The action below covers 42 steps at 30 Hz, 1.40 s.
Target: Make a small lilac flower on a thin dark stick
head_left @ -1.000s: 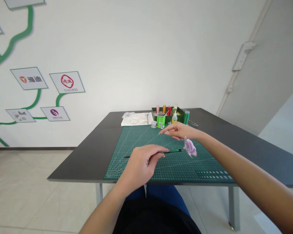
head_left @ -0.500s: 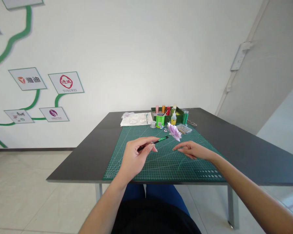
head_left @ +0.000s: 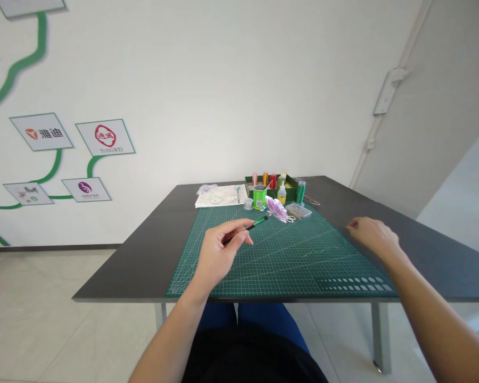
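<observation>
My left hand (head_left: 223, 247) is closed around a dark stick wrapped partly in green (head_left: 257, 222), held at a slant above the cutting mat. A lilac fabric flower (head_left: 276, 208) sits at the stick's far end, with a small white loop-shaped piece (head_left: 290, 218) beside it. My right hand (head_left: 374, 235) is over the mat's right edge, away from the flower. Its fingers are curled together, and what they pinch, if anything, is too fine to see.
The green cutting mat (head_left: 303, 266) covers the dark table's (head_left: 143, 260) middle. At the back stand a green can (head_left: 259, 198), a glue bottle (head_left: 281, 193), a green spool (head_left: 300, 192), and a box (head_left: 291, 194) of coloured spools. White sheets (head_left: 219, 196) lie left; a clear case (head_left: 299, 211) lies right.
My right hand has swung away to the right, from near the flower to the mat's edge. The left hand has shifted slightly, and the stick and flower have moved a little left and up.
</observation>
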Tool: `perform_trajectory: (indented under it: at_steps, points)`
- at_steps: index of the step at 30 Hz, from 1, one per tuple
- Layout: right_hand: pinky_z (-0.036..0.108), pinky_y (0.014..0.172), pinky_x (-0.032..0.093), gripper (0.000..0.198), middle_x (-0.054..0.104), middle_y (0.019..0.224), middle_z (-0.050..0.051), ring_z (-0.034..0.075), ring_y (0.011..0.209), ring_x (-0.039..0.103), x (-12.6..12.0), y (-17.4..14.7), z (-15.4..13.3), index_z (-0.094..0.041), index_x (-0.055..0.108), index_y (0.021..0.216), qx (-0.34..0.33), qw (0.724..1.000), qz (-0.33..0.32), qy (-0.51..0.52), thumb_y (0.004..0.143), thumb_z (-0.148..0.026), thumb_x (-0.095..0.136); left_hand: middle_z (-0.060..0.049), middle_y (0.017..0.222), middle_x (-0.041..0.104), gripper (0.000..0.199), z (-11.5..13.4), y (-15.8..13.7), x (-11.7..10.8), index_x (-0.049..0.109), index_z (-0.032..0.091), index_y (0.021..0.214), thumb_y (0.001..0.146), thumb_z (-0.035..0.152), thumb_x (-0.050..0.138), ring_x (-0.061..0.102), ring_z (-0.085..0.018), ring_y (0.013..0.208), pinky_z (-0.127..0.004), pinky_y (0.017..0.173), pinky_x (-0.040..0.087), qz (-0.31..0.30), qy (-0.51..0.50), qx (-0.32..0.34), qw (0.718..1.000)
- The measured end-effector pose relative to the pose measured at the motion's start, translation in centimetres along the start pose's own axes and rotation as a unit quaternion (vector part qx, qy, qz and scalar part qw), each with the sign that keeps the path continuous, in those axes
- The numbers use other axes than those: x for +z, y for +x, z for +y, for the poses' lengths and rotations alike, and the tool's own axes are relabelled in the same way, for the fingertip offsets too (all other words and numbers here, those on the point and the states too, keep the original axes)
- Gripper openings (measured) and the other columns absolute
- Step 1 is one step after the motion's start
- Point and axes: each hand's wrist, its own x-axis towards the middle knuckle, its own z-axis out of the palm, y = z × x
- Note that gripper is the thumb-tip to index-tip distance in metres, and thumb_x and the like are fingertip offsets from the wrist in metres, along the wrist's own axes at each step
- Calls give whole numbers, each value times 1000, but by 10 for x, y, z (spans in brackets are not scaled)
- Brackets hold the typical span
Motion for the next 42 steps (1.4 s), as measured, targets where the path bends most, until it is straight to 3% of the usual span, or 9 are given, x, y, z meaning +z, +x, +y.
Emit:
perform_trajectory:
  at_steps: [3,6,12,15,17,19,27,36,42]
  points:
    - [38,59,44,28,76,88,18,31,74,70,-19,-29,-39,-17,79,96,-44,998,35,23,91,-32,56,-3,72,72,23,1,1,3,78,16,108,91,22,63,52,-10,55,-21,52,38,1,21,4,1000]
    - [36,72,52,24,77,88,11,25,74,71,-32,-67,-91,-19,77,97,-158,968,13,192,91,-35,61,-3,72,72,23,1,1,8,78,16,107,91,22,63,51,-10,54,-21,52,39,2,35,8,999]
    - [29,57,54,54,72,125,14,14,63,68,-36,-127,-162,-20,56,140,-242,800,-239,495,93,-46,63,-3,75,74,24,1,2,12,78,17,109,92,21,61,63,-13,65,-23,62,47,-9,59,18,998]
    - [23,43,41,58,78,99,11,11,50,59,-35,-141,-175,-17,52,142,-243,746,-296,545,95,-48,61,-3,78,75,25,2,2,11,78,17,110,92,20,60,67,-15,70,-24,66,50,-5,77,19,997]
    - [21,41,35,55,69,64,0,10,42,48,-36,-146,-177,-13,55,141,-241,747,-301,542,98,-48,57,-4,79,76,26,2,2,9,78,17,110,92,19,59,68,-15,71,-24,67,51,5,96,20,995]
    - [21,42,32,51,52,47,-7,9,38,39,-39,-151,-176,-12,59,138,-246,769,-274,523,101,-46,52,-4,79,76,26,2,3,6,78,17,109,92,19,59,69,-16,72,-24,67,51,15,116,25,993]
    - [24,47,27,45,43,51,-6,10,45,37,-61,-180,-158,-16,67,134,-336,839,-171,392,108,-38,37,-4,80,76,26,-5,3,5,76,17,109,94,17,56,69,-15,70,-23,62,48,2,167,22,986]
    - [24,41,25,37,42,51,-5,10,42,35,-112,-170,-147,-26,71,130,-436,818,-129,352,106,-31,43,-5,85,79,23,2,0,6,77,19,104,96,17,55,73,-20,76,-27,68,52,-34,209,31,977]
    - [21,39,30,34,47,49,-5,9,40,42,-150,-144,-162,-23,77,121,-488,803,-80,332,103,-25,48,-3,89,80,26,9,-3,10,79,22,103,96,13,56,74,-20,80,-29,78,54,-80,232,50,968]
